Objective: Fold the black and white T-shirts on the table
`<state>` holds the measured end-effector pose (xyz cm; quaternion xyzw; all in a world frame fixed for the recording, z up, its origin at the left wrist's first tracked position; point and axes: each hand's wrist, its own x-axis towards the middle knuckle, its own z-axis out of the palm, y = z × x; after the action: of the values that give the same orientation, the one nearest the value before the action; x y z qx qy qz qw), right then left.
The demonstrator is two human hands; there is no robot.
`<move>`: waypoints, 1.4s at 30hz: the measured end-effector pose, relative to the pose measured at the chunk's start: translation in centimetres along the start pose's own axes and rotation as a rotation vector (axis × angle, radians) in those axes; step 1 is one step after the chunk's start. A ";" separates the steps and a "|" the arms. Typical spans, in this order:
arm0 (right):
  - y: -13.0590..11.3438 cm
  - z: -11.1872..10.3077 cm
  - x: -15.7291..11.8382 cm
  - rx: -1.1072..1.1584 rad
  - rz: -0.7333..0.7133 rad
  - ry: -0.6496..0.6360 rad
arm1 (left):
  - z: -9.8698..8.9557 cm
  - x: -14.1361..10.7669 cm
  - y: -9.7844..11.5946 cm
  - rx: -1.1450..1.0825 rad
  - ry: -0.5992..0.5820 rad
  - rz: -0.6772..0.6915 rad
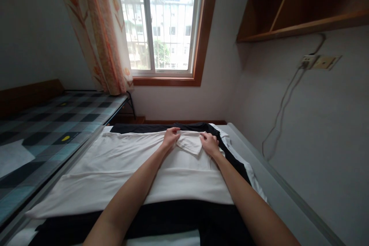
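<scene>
A white garment point(123, 157) lies spread across the bed surface, with a black garment point(173, 219) showing beneath it at the near and far edges. At its far edge, my left hand point(171, 138) pinches the white cloth. My right hand point(210, 143) grips the same edge a short way to the right, fingers closed on it. Between the two hands a small flap of the white cloth point(190, 143) is turned over toward me. What part of the garment the flap is cannot be made out.
A checked mattress point(83, 117) is on the left, with a white sheet of paper point(14, 157) on it. A floral curtain point(98, 34) hangs beside the window point(170, 27). A wall shelf point(302, 23) juts out at upper right, above a socket point(309, 61) with a cable point(281, 113).
</scene>
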<state>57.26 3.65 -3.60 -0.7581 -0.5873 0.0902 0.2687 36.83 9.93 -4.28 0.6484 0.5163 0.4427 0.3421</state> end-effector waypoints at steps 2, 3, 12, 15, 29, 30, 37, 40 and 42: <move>0.1 0.0 0.0 0.011 0.005 0.015 | 0.0 0.0 0.0 -0.006 0.000 -0.002; 0.1 0.0 0.0 0.017 0.014 0.032 | 0.0 -0.1 -0.1 -0.007 -0.002 -0.004; -0.3 -0.3 -1.6 0.027 -0.051 0.084 | -1.4 -0.4 0.4 -0.038 -0.144 -0.022; -0.4 -0.4 -1.9 0.100 -0.122 0.036 | -2.1 -0.6 1.0 -0.058 -0.246 -0.012; -0.4 0.1 -1.4 0.689 -0.095 -0.076 | -2.8 -1.2 2.0 -0.210 -0.231 -0.151; -0.5 -0.2 -1.7 0.693 -0.097 -0.133 | -2.8 -1.2 1.9 -0.223 -0.230 -0.164; -1.5 -1.6 -2.4 0.757 -0.150 -0.345 | -2.2 -1.6 1.8 -0.366 -0.229 -0.286; -1.8 -1.1 -2.5 0.965 -0.067 -0.268 | -2.2 -1.6 1.9 -0.375 -0.229 -0.294; -1.8 -0.9 -2.5 1.108 0.024 -0.348 | -2.2 -1.6 2.0 -0.367 -0.226 -0.297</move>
<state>55.40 1.32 -2.38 -0.4849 -0.4794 0.5104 0.5241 35.38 7.92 -2.04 0.5381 0.4754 0.3984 0.5707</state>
